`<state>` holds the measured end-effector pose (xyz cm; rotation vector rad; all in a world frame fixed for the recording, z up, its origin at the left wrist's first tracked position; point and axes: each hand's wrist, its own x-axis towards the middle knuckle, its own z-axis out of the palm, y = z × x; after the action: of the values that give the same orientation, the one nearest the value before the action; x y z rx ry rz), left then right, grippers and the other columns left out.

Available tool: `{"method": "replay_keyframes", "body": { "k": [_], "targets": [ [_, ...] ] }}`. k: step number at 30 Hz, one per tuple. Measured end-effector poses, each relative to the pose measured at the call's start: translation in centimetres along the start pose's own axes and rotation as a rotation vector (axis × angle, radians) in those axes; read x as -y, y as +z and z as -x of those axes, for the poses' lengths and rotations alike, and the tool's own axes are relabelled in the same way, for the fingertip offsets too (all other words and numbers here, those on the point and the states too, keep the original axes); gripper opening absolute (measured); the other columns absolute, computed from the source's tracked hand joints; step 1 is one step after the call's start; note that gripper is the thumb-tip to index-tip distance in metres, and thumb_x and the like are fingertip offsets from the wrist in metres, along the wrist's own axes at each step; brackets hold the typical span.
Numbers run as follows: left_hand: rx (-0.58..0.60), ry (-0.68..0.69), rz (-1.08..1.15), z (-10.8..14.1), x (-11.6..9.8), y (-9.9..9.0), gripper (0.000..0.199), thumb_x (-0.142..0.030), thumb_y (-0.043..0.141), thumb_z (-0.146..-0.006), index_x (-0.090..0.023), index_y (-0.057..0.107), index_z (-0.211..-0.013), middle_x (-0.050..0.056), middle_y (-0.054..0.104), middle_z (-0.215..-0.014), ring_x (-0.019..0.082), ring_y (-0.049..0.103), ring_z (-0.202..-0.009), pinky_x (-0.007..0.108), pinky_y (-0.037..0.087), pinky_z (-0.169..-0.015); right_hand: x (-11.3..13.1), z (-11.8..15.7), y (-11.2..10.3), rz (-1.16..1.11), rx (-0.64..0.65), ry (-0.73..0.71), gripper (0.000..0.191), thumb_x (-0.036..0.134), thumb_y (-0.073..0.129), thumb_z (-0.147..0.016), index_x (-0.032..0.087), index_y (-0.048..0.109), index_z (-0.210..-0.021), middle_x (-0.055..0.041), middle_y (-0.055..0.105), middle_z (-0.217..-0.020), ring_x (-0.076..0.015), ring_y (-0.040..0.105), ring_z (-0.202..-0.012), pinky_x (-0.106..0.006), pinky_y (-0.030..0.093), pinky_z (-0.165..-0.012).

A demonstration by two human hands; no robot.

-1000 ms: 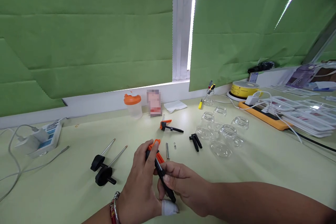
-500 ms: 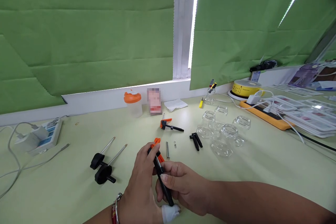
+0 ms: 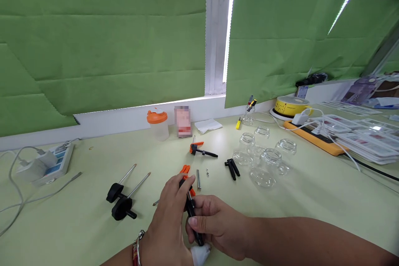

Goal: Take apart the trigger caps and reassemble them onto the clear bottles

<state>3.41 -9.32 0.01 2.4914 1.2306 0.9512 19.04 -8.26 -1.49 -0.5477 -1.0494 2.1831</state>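
Note:
Between my hands is a black crank handle (image 3: 193, 225) with a short metal section near its upper end. My left hand (image 3: 170, 220), its thumb wrapped in white, closes over the upper end. My right hand (image 3: 215, 224) pinches the lower grip between thumb and fingers. A thin metal rod tip (image 3: 156, 203) pokes out left of my left hand; its other end is hidden. Just beyond my fingers lie orange plastic pieces (image 3: 185, 169), partly covered, a metal tube (image 3: 198, 179) and small nuts (image 3: 207, 173).
Two black caps with rods (image 3: 122, 208) lie left. An orange-and-black crank piece (image 3: 195, 149) is ahead. Black grips (image 3: 232, 169) and several glass jars (image 3: 263, 174) stand right. Further back are an orange-lidded cup (image 3: 158, 124), screwdrivers (image 3: 250, 104) and power strips (image 3: 57, 162).
My left hand has shifted slightly, its fingers lower over the handle's upper end. The rod tip now shows at its left. Both hands keep hold of the handle.

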Motion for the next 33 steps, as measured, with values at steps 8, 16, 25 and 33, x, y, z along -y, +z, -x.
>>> {"method": "replay_keyframes", "body": {
  "k": [8, 16, 25, 33],
  "targets": [
    [0.016, -0.028, -0.071, 0.3, -0.1, 0.5, 0.112, -0.036, 0.072, -0.050, -0.028, 0.011, -0.143, 0.017, 0.022, -0.141, 0.044, 0.030, -0.130, 0.059, 0.043, -0.095, 0.3, 0.1, 0.4, -0.012, 0.034, 0.039, 0.042, 0.041, 0.081, -0.062, 0.009, 0.060, -0.079, -0.0010, 0.057, -0.061, -0.0094, 0.051, -0.056, -0.023, 0.034, -0.057],
    [0.047, 0.023, -0.044, 0.3, 0.0, 0.3, 0.106, -0.041, 0.074, -0.052, -0.031, 0.017, -0.141, 0.016, 0.026, -0.139, 0.043, 0.035, -0.127, 0.059, 0.042, -0.095, 0.3, 0.0, -0.1, -0.003, 0.069, 0.066, 0.041, 0.042, 0.081, -0.063, 0.011, 0.058, -0.076, -0.0016, 0.059, -0.061, -0.0091, 0.051, -0.054, -0.022, 0.031, -0.052],
    [0.119, 0.011, 0.006, 0.5, -0.2, -0.1, 0.111, -0.038, 0.077, -0.049, -0.029, 0.020, -0.144, 0.018, 0.027, -0.141, 0.045, 0.034, -0.126, 0.059, 0.042, -0.094, 0.9, 0.5, 0.0, 0.097, 0.051, 0.113, 0.039, 0.043, 0.079, -0.064, 0.011, 0.059, -0.073, -0.0001, 0.059, -0.060, -0.0065, 0.050, -0.051, -0.020, 0.029, -0.050],
    [0.059, -0.008, 0.068, 0.2, -0.1, -0.1, 0.107, -0.034, 0.073, -0.052, -0.029, 0.015, -0.141, 0.014, 0.040, -0.130, 0.036, 0.048, -0.115, 0.054, 0.046, -0.090, 0.6, 0.1, -0.6, 0.060, 0.063, 0.118, 0.044, 0.045, 0.080, -0.062, 0.011, 0.058, -0.080, -0.0017, 0.060, -0.064, -0.0083, 0.052, -0.053, -0.022, 0.034, -0.051]
  ]
}}
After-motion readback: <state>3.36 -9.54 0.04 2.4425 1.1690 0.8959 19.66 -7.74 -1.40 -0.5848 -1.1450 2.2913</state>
